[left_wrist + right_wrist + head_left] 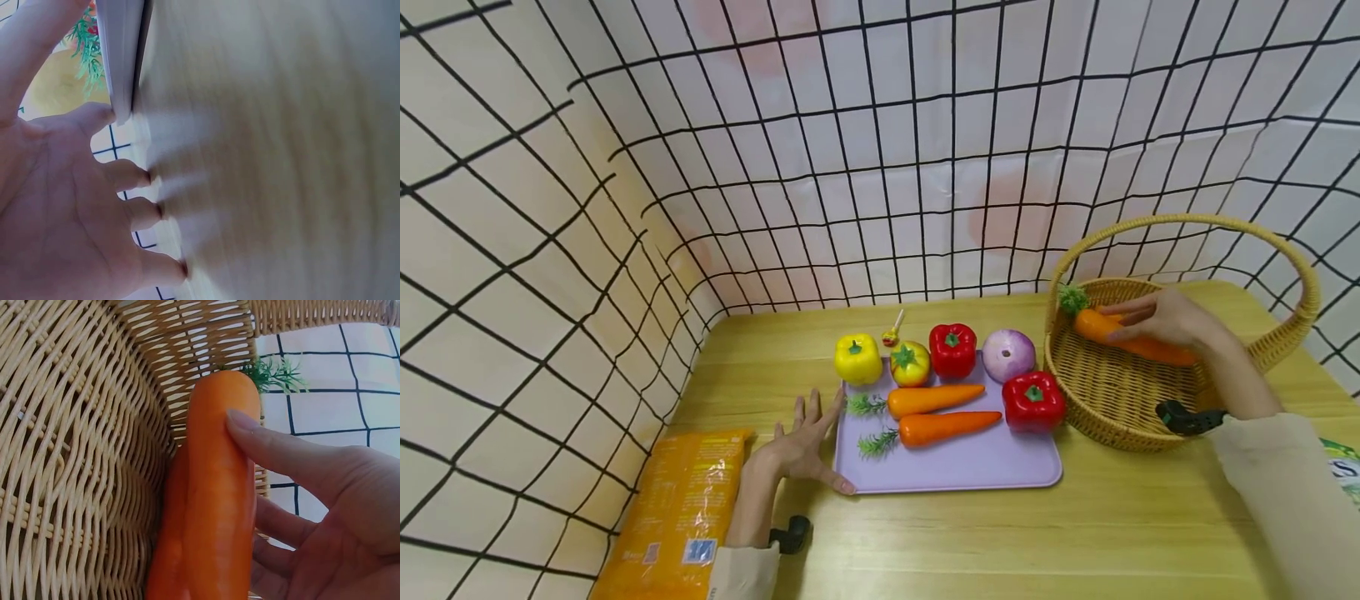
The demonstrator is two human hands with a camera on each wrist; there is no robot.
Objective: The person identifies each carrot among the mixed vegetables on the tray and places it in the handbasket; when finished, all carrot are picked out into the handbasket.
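In the wicker basket (1120, 408), my right hand (1172, 321) holds an orange carrot (219, 481) with a green leafy top, thumb on one side and fingers on the other. A second carrot (169, 550) lies against it, partly hidden. My left hand (805, 446) spreads its fingers at the left edge of the lilac tray (955, 471), the thumb touching the near corner and the other fingertips on the table. On the tray lie two carrots (951, 427), with a yellow-red tomato-like vegetable (910, 365), red bell peppers (1033, 402) and a purple onion (1009, 356) around them.
A yellow bell pepper (857, 358) sits at the tray's far left corner, with a lollipop (892, 333) behind the tray. An orange packet (681, 508) lies left of my left arm. The basket's handle (1180, 220) arches above it. Gridded cloth walls enclose the table.
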